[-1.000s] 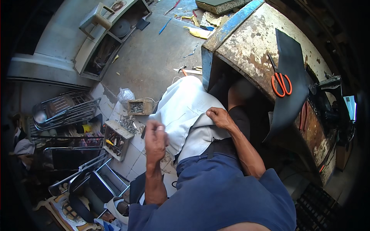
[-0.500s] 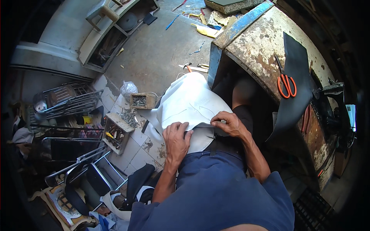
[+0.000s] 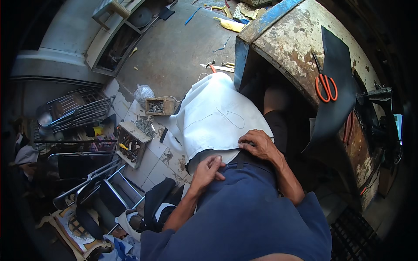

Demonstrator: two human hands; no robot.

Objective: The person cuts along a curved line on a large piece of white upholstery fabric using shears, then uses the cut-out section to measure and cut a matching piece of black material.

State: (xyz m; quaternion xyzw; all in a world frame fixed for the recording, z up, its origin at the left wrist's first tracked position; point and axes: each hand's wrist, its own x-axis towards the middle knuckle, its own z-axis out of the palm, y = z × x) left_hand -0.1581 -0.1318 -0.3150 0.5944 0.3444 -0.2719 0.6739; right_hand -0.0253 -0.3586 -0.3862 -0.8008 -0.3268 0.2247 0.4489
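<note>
A white sheet [image 3: 213, 119], marked with a thin drawn line, lies draped over my lap and knees, its long axis running away from my body toward the concrete floor [image 3: 174, 52]. Its near edge sits right at my waist, under both hands. My right hand [image 3: 257, 145] rests flat on the sheet's near right corner, fingers spread and pressing it down, gripping nothing. My left hand [image 3: 208, 170] lies at the near left edge, fingers curled in narrow against the cloth; I cannot tell whether they pinch it. Both hands are about equally near, and the rest of the sheet stretches forward from them. To my right stands a rusty tabletop [image 3: 296, 48] with orange-handled scissors [image 3: 324, 85] lying on a dark sheet [image 3: 337, 100]. To my left, small wooden boxes of hardware [image 3: 133, 141] sit on the tiled floor.
</note>
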